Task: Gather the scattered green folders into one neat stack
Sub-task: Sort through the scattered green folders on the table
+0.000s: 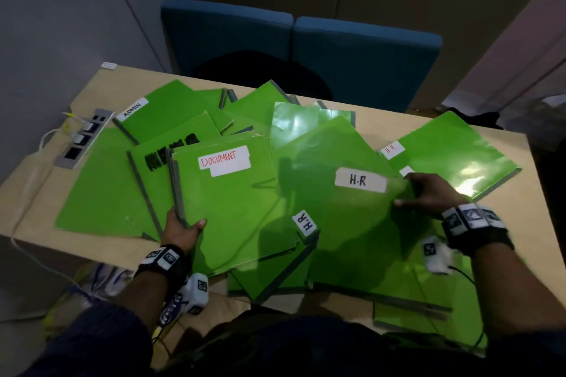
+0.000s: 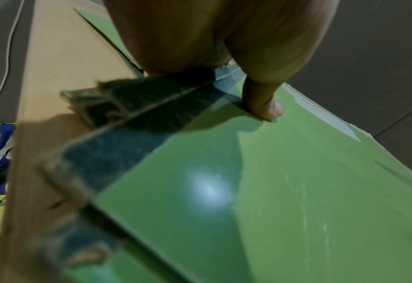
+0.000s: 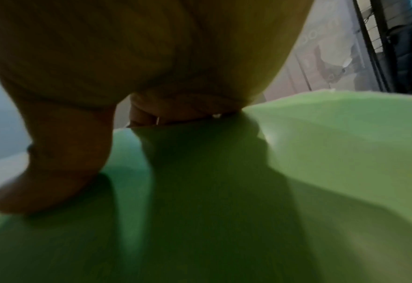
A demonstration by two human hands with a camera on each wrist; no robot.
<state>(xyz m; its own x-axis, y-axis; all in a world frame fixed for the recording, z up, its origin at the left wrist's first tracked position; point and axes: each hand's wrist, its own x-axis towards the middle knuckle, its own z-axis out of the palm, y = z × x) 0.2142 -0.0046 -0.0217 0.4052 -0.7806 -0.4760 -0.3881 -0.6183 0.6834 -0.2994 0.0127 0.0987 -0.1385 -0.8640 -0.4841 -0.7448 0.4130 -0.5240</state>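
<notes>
Several green folders lie scattered and overlapping over the table (image 1: 520, 193). My left hand (image 1: 183, 228) grips the grey spine edge of the folder labelled DOCUMENT (image 1: 232, 202), thumb on its cover; the left wrist view shows the thumb (image 2: 265, 107) pressing that green cover (image 2: 272, 191) over a small stack of spines. My right hand (image 1: 428, 193) pinches the right edge of the glossy folder labelled H.R (image 1: 346, 199), which is lifted and blurred. In the right wrist view its thumb (image 3: 54, 172) lies on the green cover (image 3: 297, 172). Other folders include ADMIN (image 1: 171, 110) and another H R (image 1: 453, 153).
A power socket strip (image 1: 82, 138) with plugged white cables sits at the table's left edge. Two blue chairs (image 1: 306, 49) stand behind the far edge. A grey wall is at the left. Bags lie on the floor at the lower left (image 1: 101, 281).
</notes>
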